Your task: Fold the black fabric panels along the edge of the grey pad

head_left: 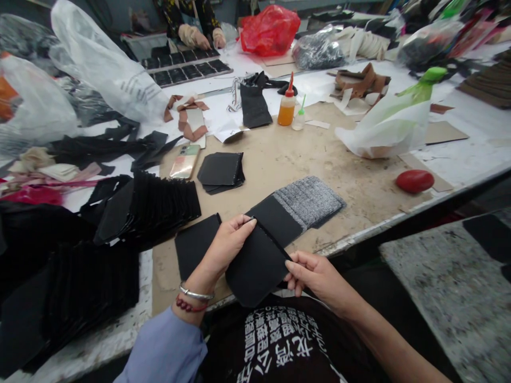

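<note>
A black flat panel (255, 266) with cut corners is held between both hands over the table's front edge. My left hand (227, 242) pinches its upper left corner, thumb on top. At the other end of the same straight edge, my right hand (309, 271) grips the right corner between thumb and fingers. Beyond the panel lies a piece that is black on one part and speckled grey (309, 199) on the other. Another black panel (195, 244) rests on the table beside my left hand. Farther back sits a small pile of black panels (221, 169).
Thick stacks of black panels (147, 207) stand at the left. A phone (186, 161), a bottle of amber liquid (286, 109), a red oval object (415, 181) and a white plastic bag (387, 127) are on the table. Across it, another person's hands (199, 38) work over black pieces.
</note>
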{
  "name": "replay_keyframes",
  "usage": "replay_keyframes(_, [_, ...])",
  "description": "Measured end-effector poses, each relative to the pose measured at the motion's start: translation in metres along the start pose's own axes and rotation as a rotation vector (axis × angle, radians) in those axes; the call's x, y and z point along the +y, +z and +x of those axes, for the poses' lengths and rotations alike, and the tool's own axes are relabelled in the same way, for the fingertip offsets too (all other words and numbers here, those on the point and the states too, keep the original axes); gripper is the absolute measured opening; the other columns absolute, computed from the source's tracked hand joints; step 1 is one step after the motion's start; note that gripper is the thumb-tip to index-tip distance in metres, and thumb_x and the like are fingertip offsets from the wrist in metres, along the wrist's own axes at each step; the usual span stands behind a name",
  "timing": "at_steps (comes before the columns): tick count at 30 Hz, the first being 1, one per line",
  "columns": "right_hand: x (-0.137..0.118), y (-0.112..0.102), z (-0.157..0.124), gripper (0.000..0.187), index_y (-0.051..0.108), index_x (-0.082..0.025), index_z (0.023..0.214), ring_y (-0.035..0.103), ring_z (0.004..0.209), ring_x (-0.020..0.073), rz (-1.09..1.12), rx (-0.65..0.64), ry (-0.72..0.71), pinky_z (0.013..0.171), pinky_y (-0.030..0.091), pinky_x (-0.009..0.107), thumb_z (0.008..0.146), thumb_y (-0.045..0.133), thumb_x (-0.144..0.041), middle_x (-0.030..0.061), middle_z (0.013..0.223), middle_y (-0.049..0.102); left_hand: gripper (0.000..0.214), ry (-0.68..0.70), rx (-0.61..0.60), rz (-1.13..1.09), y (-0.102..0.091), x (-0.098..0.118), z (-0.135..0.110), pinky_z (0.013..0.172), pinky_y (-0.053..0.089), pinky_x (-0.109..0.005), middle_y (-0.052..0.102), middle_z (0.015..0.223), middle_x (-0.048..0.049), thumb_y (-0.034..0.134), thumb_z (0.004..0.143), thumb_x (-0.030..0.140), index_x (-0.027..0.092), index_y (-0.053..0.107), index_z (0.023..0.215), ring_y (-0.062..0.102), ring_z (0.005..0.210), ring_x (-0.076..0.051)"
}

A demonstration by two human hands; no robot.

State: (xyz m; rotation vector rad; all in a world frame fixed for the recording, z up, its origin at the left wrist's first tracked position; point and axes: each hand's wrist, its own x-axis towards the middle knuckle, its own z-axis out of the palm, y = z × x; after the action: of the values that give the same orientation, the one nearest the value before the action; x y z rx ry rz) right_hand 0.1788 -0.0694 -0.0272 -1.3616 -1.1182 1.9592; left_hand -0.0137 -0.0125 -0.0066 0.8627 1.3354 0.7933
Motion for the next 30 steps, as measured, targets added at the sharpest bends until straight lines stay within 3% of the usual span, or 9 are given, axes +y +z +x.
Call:
replay_keyframes(5, [0.0, 0.001, -0.001, 0.035, 0.058, -0.016, 0.082, 0.053, 0.062, 0.0081, 0.124, 0.029, -0.04, 0.056, 0.043, 0.021, 0.071, 0.067, -0.047, -0.0019, 0.07, 0.057, 0.031, 0.019, 0.043, -0.068, -0.005, -0.004, 0.001, 0.048, 0.037, -0.018, 0.053, 0.054, 0.0063, 0.068, 0.064, 0.043, 0.017, 0.052, 0.067, 0.046, 0.048, -0.007])
replay_keyframes(17, [-0.003, 0.014, 0.004, 0.035, 0.055, -0.017, 0.079, 0.048, 0.054, 0.0072, 0.169, 0.151, -0.087, 0.055, 0.04, 0.022, 0.07, 0.066, -0.049, -0.0038, 0.064, 0.056, 0.032, 0.041, 0.162, -0.094, -0.012, -0.019, -0.009, 0.052, 0.038, -0.019, 0.054, 0.058, 0.0049, 0.068, 0.064, 0.045, 0.017, 0.053, 0.066, 0.047, 0.053, -0.007])
replay_keyframes(21, [-0.005, 0.015, 0.006, 0.034, 0.053, -0.018, 0.076, 0.048, 0.052, 0.0075, 0.106, 0.19, -0.113, 0.054, 0.039, 0.023, 0.072, 0.062, -0.05, -0.0037, 0.062, 0.056, 0.033, 0.048, 0.184, -0.074, -0.013, -0.024, -0.011, 0.057, 0.041, -0.021, 0.057, 0.064, 0.0027, 0.067, 0.064, 0.045, 0.015, 0.058, 0.073, 0.051, 0.059, -0.01])
replay_keyframes(24, [-0.006, 0.016, 0.006, 0.033, 0.052, -0.018, 0.077, 0.046, 0.05, 0.0078, 0.082, 0.222, -0.124, 0.052, 0.038, 0.023, 0.073, 0.06, -0.05, -0.0043, 0.058, 0.054, 0.041, 0.075, 0.228, 0.044, -0.014, -0.027, -0.011, 0.062, 0.043, -0.025, 0.058, 0.068, 0.0016, 0.066, 0.067, 0.044, 0.014, 0.061, 0.094, 0.055, 0.064, -0.013])
replay_keyframes(27, [-0.007, 0.017, 0.007, 0.032, 0.052, -0.018, 0.078, 0.045, 0.051, 0.0082, 0.062, 0.251, -0.125, 0.052, 0.039, 0.023, 0.074, 0.059, -0.049, -0.0047, 0.057, 0.053, 0.05, 0.258, 0.398, 0.395, -0.012, -0.03, -0.013, 0.075, 0.046, -0.034, 0.061, 0.083, -0.0023, 0.062, 0.073, 0.037, 0.017, 0.052, 0.118, 0.058, 0.076, -0.018])
replay_keyframes(30, [-0.008, 0.018, 0.008, 0.031, 0.053, -0.018, 0.079, 0.046, 0.052, 0.0087, 0.035, 0.257, -0.134, 0.052, 0.039, 0.023, 0.074, 0.058, -0.049, -0.0044, 0.057, 0.052, 0.039, 0.603, 0.489, 0.707, -0.005, -0.031, -0.019, 0.092, 0.04, -0.043, 0.061, 0.104, -0.0085, 0.06, 0.076, 0.028, 0.02, 0.056, 0.115, 0.055, 0.1, -0.023])
